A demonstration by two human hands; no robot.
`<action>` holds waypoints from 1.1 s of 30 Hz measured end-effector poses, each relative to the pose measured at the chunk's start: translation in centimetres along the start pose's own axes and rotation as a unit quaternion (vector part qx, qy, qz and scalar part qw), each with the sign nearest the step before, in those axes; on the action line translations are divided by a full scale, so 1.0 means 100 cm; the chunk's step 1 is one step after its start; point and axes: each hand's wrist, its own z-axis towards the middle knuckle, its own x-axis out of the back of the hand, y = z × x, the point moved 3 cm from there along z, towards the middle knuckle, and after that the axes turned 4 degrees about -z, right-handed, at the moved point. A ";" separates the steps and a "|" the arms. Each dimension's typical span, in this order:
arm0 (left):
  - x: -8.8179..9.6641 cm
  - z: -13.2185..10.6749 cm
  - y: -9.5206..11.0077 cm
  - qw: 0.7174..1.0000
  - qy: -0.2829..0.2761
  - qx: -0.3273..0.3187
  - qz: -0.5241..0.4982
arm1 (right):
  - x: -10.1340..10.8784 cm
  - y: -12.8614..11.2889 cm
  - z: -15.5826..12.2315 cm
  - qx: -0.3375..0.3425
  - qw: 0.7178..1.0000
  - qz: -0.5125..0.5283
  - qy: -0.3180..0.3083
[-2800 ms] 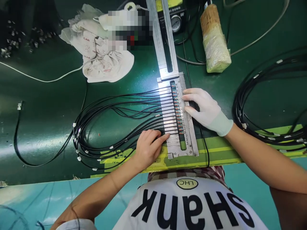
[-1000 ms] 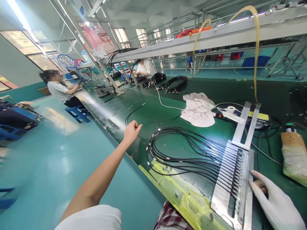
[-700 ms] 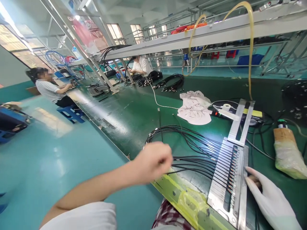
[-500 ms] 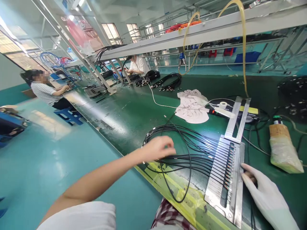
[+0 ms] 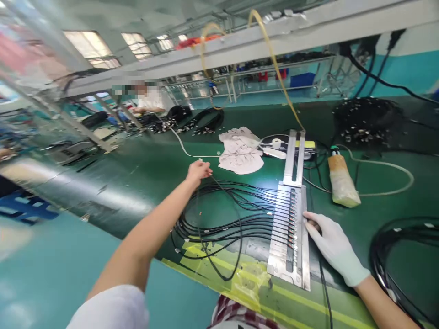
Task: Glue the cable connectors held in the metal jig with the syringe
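My bare left hand point(image 5: 200, 171) is closed in a pinch on a thin black cable point(image 5: 236, 208), raised above the other cables. A small pale tip shows at its fingers. My right hand point(image 5: 331, 240), in a white glove, is closed around a brown rounded handle point(image 5: 313, 225) at the right edge of a metal fixture point(image 5: 279, 262). Several black cables point(image 5: 219, 225) run side by side into the fixture's slots, their bare ends in a row along its dark gap. Their other side loops on the green table. My right palm partly hides the handle.
A crumpled pale cloth point(image 5: 240, 153) lies beyond the cables. Behind the fixture sits a black box with a yellow label point(image 5: 307, 148). A taped bottle point(image 5: 343, 183) and cable bundles point(image 5: 366, 119) are at right. A person point(image 5: 151, 100) sits at the far end.
My left hand has moved forward and up from above the cable loop, drawing a cable with it. My right hand keeps its place at the fixture. The view has turned right.
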 end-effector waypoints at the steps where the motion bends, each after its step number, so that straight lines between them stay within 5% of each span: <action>1: 0.005 0.005 -0.003 1.000 -0.011 0.019 -0.022 | 0.002 -0.003 0.000 -0.001 1.000 0.000 0.001; 4: 0.034 0.017 -0.003 0.993 -0.066 0.062 -0.073 | 0.005 -0.007 0.002 -0.018 1.000 0.002 -0.004; 8: 0.063 0.013 0.035 0.976 -0.180 0.087 -0.091 | 0.006 -0.006 0.004 -0.029 1.000 0.006 -0.006; 10: 0.040 -0.002 0.062 0.959 -0.265 0.056 -0.077 | 0.006 -0.006 0.004 -0.029 1.000 0.008 -0.006; 13: -0.041 -0.053 0.093 0.875 -0.479 -0.033 -0.063 | 0.007 -0.006 0.004 -0.030 0.999 0.011 -0.007; 15: -0.094 -0.090 0.099 0.844 -0.523 -0.089 -0.082 | 0.009 -0.007 0.005 -0.034 0.999 0.013 -0.006; 17: -0.129 -0.121 0.095 0.843 -0.516 -0.133 -0.076 | 0.010 -0.007 0.005 -0.036 0.999 0.015 -0.008; 19: -0.141 -0.138 0.086 0.859 -0.487 -0.140 -0.066 | 0.010 -0.008 0.006 -0.038 0.999 0.017 -0.011; 29: -0.123 -0.149 0.064 0.915 -0.391 -0.084 -0.044 | 0.008 -0.006 0.009 -0.032 0.999 0.011 -0.014; 33: -0.102 -0.129 0.058 0.961 -0.256 -0.037 -0.095 | 0.008 -0.007 0.009 -0.037 0.999 0.006 -0.011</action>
